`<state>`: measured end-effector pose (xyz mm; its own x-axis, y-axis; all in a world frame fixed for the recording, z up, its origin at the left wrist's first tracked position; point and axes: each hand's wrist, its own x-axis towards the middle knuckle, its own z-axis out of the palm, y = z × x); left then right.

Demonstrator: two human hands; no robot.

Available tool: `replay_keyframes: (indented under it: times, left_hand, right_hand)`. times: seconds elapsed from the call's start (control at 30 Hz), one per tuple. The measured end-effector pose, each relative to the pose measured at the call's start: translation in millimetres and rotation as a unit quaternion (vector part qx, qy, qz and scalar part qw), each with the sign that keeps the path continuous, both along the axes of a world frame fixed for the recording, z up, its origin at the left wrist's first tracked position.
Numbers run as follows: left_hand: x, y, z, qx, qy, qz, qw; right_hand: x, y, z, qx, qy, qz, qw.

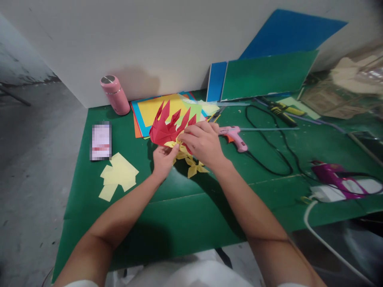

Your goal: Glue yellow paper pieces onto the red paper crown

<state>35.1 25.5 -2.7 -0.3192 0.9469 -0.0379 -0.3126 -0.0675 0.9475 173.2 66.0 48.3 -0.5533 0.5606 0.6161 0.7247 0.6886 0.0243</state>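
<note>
A red folded-paper crown point(163, 129) with tall pointed tips is held up over the table. My left hand point(164, 161) is closed on its lower left edge, the thumb lying against a yellow folded-paper flower point(172, 144) at the crown's front. Coming from the right, my right hand point(205, 141) has its fingers pinched together on that same flower and covers part of the crown. Below my hands, more yellow paper flowers point(196, 169) show; whether they touch the crown I cannot tell.
Behind the crown lie coloured paper sheets point(146, 113). Right of my hands is a pink glue gun point(237, 137) with a black cord. Yellow paper pieces point(121, 175), a phone point(101, 141) and a pink bottle point(116, 95) stand left. A power strip point(329, 193) lies right.
</note>
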Motion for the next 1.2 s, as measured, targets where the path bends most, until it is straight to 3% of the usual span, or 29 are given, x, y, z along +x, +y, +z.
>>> replay_keyframes:
  times: [0.23,0.47,0.73,1.0,1.2]
  left_hand:
    - [2.3,2.3,0.3,0.018,-0.099,-0.030,0.994]
    - [5.6,3.2,4.7,-0.029,-0.196,-0.074,0.977]
    - [3.0,3.2,5.3,-0.040,-0.184,-0.084,0.978]
    - [3.3,1.3,12.2,-0.039,-0.184,-0.082,0.979]
    - [2.0,2.3,11.4,-0.039,-0.186,-0.093,0.977]
  right_hand:
    - [-2.1,-0.9,-0.7,0.036,0.004,-0.005,0.999]
    - [-6.7,-4.7,-0.9,0.044,0.006,0.003,0.999]
    - [0.0,-2.0,0.9,0.004,0.000,0.000,1.000]
    - [0.8,0.8,-1.2,0.059,0.017,0.014,0.998]
    - [1.4,-0.3,-0.4,0.036,0.008,-0.012,0.999]
